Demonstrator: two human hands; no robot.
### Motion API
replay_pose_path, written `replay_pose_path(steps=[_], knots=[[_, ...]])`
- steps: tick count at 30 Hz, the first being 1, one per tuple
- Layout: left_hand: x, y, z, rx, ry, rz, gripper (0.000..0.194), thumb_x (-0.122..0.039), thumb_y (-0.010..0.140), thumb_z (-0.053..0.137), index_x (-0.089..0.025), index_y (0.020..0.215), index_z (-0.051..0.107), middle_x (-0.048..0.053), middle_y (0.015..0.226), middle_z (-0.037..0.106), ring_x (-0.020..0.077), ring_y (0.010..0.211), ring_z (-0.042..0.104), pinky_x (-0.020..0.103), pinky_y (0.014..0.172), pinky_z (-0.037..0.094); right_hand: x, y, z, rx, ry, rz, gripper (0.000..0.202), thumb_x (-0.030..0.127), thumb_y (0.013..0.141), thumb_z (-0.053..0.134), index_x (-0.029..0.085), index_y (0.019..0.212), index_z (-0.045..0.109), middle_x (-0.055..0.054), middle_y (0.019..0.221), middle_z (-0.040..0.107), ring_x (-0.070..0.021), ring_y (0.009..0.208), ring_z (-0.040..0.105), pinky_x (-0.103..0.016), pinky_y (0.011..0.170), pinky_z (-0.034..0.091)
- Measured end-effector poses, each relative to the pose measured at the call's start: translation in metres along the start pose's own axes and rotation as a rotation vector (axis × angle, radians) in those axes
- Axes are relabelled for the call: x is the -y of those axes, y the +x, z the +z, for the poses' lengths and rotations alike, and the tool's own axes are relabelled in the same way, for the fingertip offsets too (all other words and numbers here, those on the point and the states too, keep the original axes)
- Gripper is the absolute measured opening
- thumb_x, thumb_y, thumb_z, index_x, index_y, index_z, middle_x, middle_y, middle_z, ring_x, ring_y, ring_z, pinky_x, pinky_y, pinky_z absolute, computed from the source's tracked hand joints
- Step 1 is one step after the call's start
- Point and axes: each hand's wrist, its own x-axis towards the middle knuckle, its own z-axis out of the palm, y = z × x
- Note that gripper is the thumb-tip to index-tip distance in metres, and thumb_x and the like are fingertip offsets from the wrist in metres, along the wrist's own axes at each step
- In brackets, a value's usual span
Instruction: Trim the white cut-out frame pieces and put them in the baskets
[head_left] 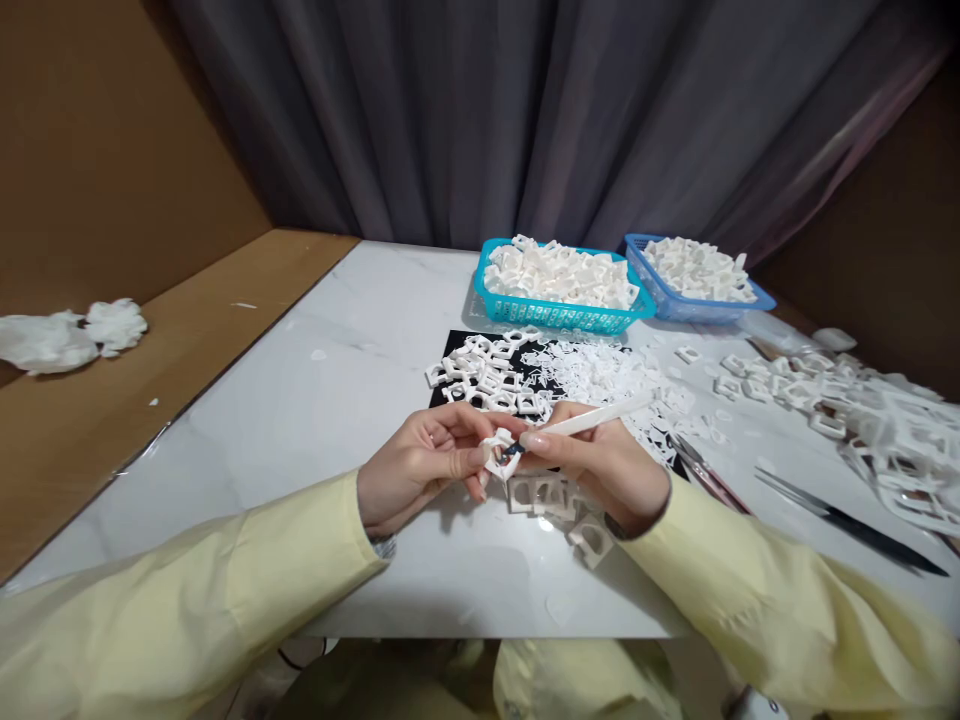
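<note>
Between thumb and fingers, my left hand (427, 465) grips a small white plastic frame (501, 455) with an opening in its middle. My right hand (600, 460) is closed around a white-handled craft knife (589, 418). The knife's dark tip reaches into the frame's opening, close to my left fingertips. Below my hands lie several more white frames (551, 495) on the table. Behind them, a black mat (459, 345) carries a cluster of white frames (487, 370) on its left and a heap of thin white scraps (600, 375) on its right.
Behind the mat stand a turquoise basket (555, 315) and a blue basket (701, 308), both full of white pieces. Black tweezers (855, 525) and pink-handled pliers (712, 475) lie to the right, near a pile of white parts (892, 430). Crumpled white tissue (116, 328) rests far left.
</note>
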Motion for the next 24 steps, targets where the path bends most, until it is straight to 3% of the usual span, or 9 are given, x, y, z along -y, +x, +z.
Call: replay_pose_path(steps=[6, 9, 14, 17, 20, 24], knots=[[0.001, 0.0, 0.001, -0.021, -0.05, -0.015, 0.014, -0.015, 0.066, 0.075, -0.013, 0.069, 0.062, 0.002, 0.091, 0.068, 0.0034, 0.047, 0.054, 0.014, 0.044, 0.046, -0.004, 0.006, -0.001, 0.093, 0.173, 0.14, 0.027, 0.023, 0.067, 0.074, 0.015, 0.06, 0.049, 0.0, 0.066, 0.068, -0.0126, 0.068, 0.068, -0.027, 0.072, 0.054], [-0.001, 0.0, 0.004, -0.035, -0.034, -0.03, 0.016, -0.016, 0.064, 0.076, -0.013, 0.066, 0.06, -0.001, 0.071, 0.066, 0.0043, 0.043, 0.055, 0.014, 0.043, 0.046, -0.004, 0.006, -0.002, 0.117, 0.157, 0.145, 0.027, 0.024, 0.065, 0.075, 0.015, 0.06, 0.05, 0.0, 0.067, 0.068, -0.0129, 0.068, 0.068, -0.027, 0.072, 0.055], [-0.006, -0.001, 0.009, -0.075, 0.074, -0.035, 0.016, -0.016, 0.061, 0.077, -0.012, 0.061, 0.062, 0.0, 0.063, 0.066, 0.008, 0.043, 0.057, 0.017, 0.04, 0.049, 0.008, 0.002, -0.009, 0.101, 0.082, 0.093, 0.024, 0.019, 0.064, 0.076, 0.015, 0.06, 0.053, 0.0, 0.062, 0.068, -0.0154, 0.068, 0.069, -0.028, 0.067, 0.055], [-0.008, -0.003, 0.011, -0.123, 0.126, -0.011, 0.015, -0.016, 0.061, 0.077, -0.012, 0.061, 0.063, 0.001, 0.061, 0.067, 0.0091, 0.042, 0.057, 0.02, 0.04, 0.051, 0.019, -0.005, -0.013, 0.036, -0.125, -0.104, 0.019, 0.016, 0.068, 0.074, 0.015, 0.059, 0.057, -0.003, 0.077, 0.073, -0.0191, 0.082, 0.069, -0.032, 0.076, 0.054], [-0.009, -0.006, 0.012, -0.148, 0.146, -0.004, 0.014, -0.017, 0.06, 0.078, -0.012, 0.061, 0.065, 0.003, 0.066, 0.069, 0.0096, 0.042, 0.058, 0.02, 0.04, 0.05, 0.027, -0.014, -0.01, -0.047, -0.398, -0.44, 0.014, 0.015, 0.073, 0.07, 0.018, 0.063, 0.06, -0.003, 0.085, 0.073, -0.0227, 0.092, 0.068, -0.036, 0.079, 0.054], [-0.009, -0.007, 0.012, -0.159, 0.121, -0.044, 0.015, -0.017, 0.057, 0.079, -0.013, 0.06, 0.065, 0.0, 0.049, 0.065, 0.0118, 0.038, 0.058, 0.021, 0.039, 0.048, 0.026, -0.025, 0.004, 0.117, -0.673, -0.722, 0.011, 0.009, 0.076, 0.066, 0.019, 0.076, 0.063, -0.006, 0.099, 0.071, -0.0227, 0.097, 0.066, -0.04, 0.084, 0.051]])
